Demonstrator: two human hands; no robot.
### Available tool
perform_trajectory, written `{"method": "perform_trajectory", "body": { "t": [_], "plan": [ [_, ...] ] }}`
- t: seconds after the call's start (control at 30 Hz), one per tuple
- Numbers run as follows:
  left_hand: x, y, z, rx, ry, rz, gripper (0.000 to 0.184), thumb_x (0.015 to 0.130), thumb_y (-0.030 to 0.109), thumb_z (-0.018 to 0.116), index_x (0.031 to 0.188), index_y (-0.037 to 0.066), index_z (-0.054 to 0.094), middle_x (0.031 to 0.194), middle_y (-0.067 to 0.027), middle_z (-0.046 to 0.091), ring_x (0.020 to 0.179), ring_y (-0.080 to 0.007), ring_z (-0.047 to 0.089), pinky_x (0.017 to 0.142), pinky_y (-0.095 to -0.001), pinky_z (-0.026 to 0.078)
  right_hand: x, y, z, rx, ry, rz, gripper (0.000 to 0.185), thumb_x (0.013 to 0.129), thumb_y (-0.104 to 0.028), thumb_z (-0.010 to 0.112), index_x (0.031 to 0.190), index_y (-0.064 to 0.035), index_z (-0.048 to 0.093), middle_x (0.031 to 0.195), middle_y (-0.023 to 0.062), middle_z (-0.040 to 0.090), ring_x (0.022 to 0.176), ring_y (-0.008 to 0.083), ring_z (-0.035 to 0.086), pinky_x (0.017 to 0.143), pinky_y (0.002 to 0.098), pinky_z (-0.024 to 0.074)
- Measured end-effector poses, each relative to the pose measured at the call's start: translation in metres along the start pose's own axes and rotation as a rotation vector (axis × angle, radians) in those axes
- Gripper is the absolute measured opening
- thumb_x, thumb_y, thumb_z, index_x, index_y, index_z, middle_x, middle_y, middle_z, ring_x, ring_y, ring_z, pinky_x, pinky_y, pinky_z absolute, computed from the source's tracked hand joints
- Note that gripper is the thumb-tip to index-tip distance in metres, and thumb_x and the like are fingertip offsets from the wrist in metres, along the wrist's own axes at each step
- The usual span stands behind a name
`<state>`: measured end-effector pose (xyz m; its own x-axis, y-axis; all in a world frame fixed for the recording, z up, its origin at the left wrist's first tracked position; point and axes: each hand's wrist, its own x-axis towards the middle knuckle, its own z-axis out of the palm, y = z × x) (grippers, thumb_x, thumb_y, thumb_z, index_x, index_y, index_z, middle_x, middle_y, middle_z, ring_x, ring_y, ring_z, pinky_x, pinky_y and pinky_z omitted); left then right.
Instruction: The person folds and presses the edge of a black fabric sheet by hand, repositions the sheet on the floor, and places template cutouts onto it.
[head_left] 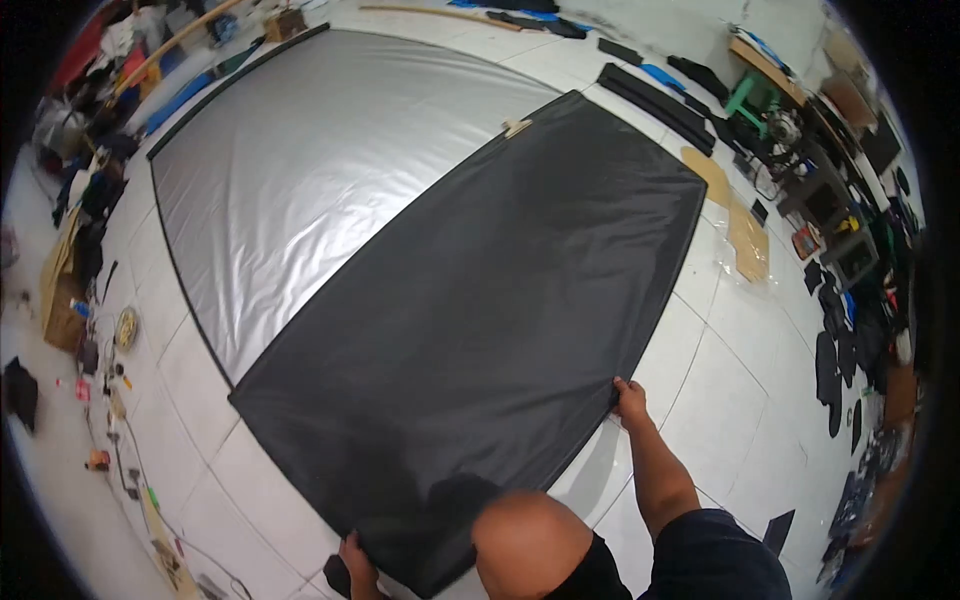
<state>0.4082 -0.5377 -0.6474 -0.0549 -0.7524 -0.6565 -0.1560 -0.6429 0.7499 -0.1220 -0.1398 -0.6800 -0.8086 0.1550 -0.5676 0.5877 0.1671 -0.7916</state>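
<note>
A large sheet of black coated fabric (470,290) lies spread on the floor, its near part in front of my knee. Beyond it, to the upper left, stretches a shiny silver sheet (300,150) with dark bound edges; the two meet along a diagonal line. Whether they are one folded piece I cannot tell. My right hand (630,402) is closed on the right edge of the black fabric. At the bottom, my left hand (357,562) grips its near left edge, the fingertips partly hidden. A small dark piece (337,575) shows beside that hand. On the far fold rests a small beige object (516,128).
White floor tiles (720,370) surround the sheets. Right of them lie brown cut-out pieces (745,235), a long black roll (655,105) and a green stool (750,103). Along the left are cables, a round container (126,328) and piled materials.
</note>
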Motion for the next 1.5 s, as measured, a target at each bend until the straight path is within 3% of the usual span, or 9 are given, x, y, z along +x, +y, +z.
{"method": "perform_trajectory", "body": {
  "t": [0.47, 0.5, 0.53, 0.6, 0.73, 0.83, 1.07, 1.17, 1.5],
  "plan": [
    [-0.061, -0.012, -0.024, 0.279, -0.365, -0.365, 0.060, 0.096, 0.022, 0.064, 0.148, -0.002, 0.045, 0.140, -0.0258, 0.056, 0.126, -0.0402, 0.058, 0.105, -0.0516, 0.048, -0.101, 0.032, 0.000, -0.685, -0.046, -0.319, 0.077, 0.092, -0.057, 0.073, 0.135, 0.0036, 0.052, 0.089, 0.0164, 0.072, 0.083, 0.0273, 0.071, 0.075, 0.0390, 0.0556],
    [-0.054, -0.035, -0.024, 0.201, -0.196, -0.350, 0.024, 0.088, 0.026, 0.073, 0.099, 0.005, 0.075, 0.085, -0.0093, 0.065, 0.072, -0.0240, 0.061, 0.067, -0.0373, 0.052, -0.120, 0.020, 0.004, -0.659, -0.082, -0.300, 0.080, 0.092, -0.056, 0.072, 0.135, 0.0073, 0.051, 0.096, 0.0209, 0.071, 0.093, 0.0363, 0.071, 0.085, 0.0443, 0.0551],
    [-0.053, -0.037, -0.032, 0.219, -0.219, -0.343, 0.024, 0.088, 0.026, 0.073, 0.099, 0.005, 0.075, 0.085, -0.0093, 0.065, 0.072, -0.0240, 0.061, 0.067, -0.0373, 0.052, -0.126, 0.022, 0.006, -0.633, -0.056, -0.284, 0.078, 0.092, -0.055, 0.072, 0.137, 0.0058, 0.051, 0.109, 0.0236, 0.068, 0.103, 0.0366, 0.068, 0.089, 0.0450, 0.0535],
    [-0.046, -0.031, -0.034, 0.955, -0.365, 0.230, 0.046, 0.096, 0.038, 0.067, 0.117, -0.003, 0.072, 0.105, -0.0154, 0.074, 0.087, -0.0282, 0.067, 0.077, -0.0441, 0.055, -0.137, 0.015, 0.010, -0.659, 0.058, -0.348, 0.069, 0.095, -0.048, 0.071, 0.136, 0.0032, 0.053, 0.109, 0.0235, 0.066, 0.099, 0.0352, 0.067, 0.087, 0.0449, 0.0533],
    [-0.034, -0.033, -0.016, 1.712, 0.062, 0.115, 0.096, 0.090, 0.063, 0.068, 0.156, 0.000, 0.037, 0.153, -0.0189, 0.053, 0.123, -0.0458, 0.064, 0.102, -0.0528, 0.052, -0.108, 0.006, -0.010, -0.809, 0.232, -0.518, 0.050, 0.096, -0.033, 0.068, 0.135, -0.0027, 0.056, 0.124, 0.0238, 0.060, 0.114, 0.0431, 0.059, 0.096, 0.0510, 0.0496],
    [-0.059, 0.001, 0.048, 1.481, -0.039, 0.544, 0.076, 0.090, 0.026, 0.073, 0.153, 0.000, 0.040, 0.152, -0.0320, 0.041, 0.140, -0.0490, 0.042, 0.116, -0.0552, 0.036, -0.047, 0.006, -0.041, -0.963, 0.350, -0.549, 0.045, 0.095, -0.022, 0.062, 0.137, -0.0068, 0.056, 0.134, 0.0192, 0.057, 0.118, 0.0407, 0.058, 0.095, 0.0541, 0.0504],
    [-0.119, 0.000, 0.256, 1.546, -0.732, 0.938, 0.094, 0.086, 0.057, 0.073, 0.156, 0.004, 0.039, 0.161, -0.0372, 0.024, 0.150, -0.0551, 0.022, 0.120, -0.0650, 0.023, 0.113, -0.091, -0.113, -1.452, 0.281, -0.598, 0.054, 0.106, -0.035, 0.043, 0.159, -0.0270, 0.038, 0.168, 0.0109, 0.031, 0.153, 0.0414, 0.029, 0.118, 0.0622, 0.0323],
    [-0.111, -0.057, 0.272, 1.623, -0.686, 0.911, 0.106, 0.083, 0.068, 0.071, 0.160, 0.007, 0.032, 0.164, -0.0369, 0.015, 0.153, -0.0552, 0.013, 0.119, -0.0711, 0.015, 0.137, -0.138, -0.141, -1.691, 0.045, -0.610, 0.065, 0.105, -0.063, 0.035, 0.163, -0.0339, 0.029, 0.172, 0.0086, 0.021, 0.158, 0.0400, 0.015, 0.125, 0.0634, 0.0128],
    [-0.102, -0.092, 0.235, 1.903, -0.499, 0.891, 0.118, 0.081, 0.077, 0.065, 0.164, 0.006, 0.019, 0.166, -0.0360, 0.008, 0.155, -0.0543, 0.006, 0.118, -0.0754, 0.008, 0.179, -0.115, -0.179, -1.293, -0.082, -0.862, 0.073, 0.087, -0.054, 0.068, 0.150, -0.0217, 0.051, 0.159, 0.0184, 0.036, 0.150, 0.0493, 0.023, 0.118, 0.0726, 0.0148]
  ]
}}
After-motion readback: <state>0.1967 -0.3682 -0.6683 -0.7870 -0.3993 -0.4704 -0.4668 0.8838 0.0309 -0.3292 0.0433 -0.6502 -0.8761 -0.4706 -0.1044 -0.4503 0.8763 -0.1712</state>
